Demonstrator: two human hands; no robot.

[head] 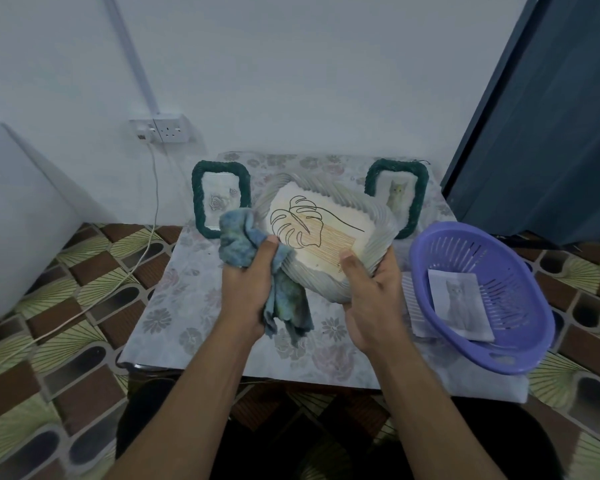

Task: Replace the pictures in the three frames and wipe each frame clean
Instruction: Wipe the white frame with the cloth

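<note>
White woven frame (377, 216), centre of view, is held tilted above the table (187, 299), glass toward the camera. A line-drawn leaf picture (302, 226) sits inside it.

Right hand (371, 299) grips the frame's lower right rim, fingers curled behind and thumb laid on the glass. Left hand (250, 282) is closed around a blue-green cloth (239, 237), which is bunched against the frame's left edge, its tail hanging below the fist.

Behind, two green woven frames stand upright at the table's far edge. The left green frame (198, 202) shows a rose; the right green frame (419, 199) shows a cat and is partly hidden by the white one.

Right of centre, a purple basket (417, 258) rests tilted on the table with a loose cat print (459, 303) inside.

Upper left, a wall socket (163, 129) has a cable (154, 202) trailing down to the patterned floor (66, 289).
</note>
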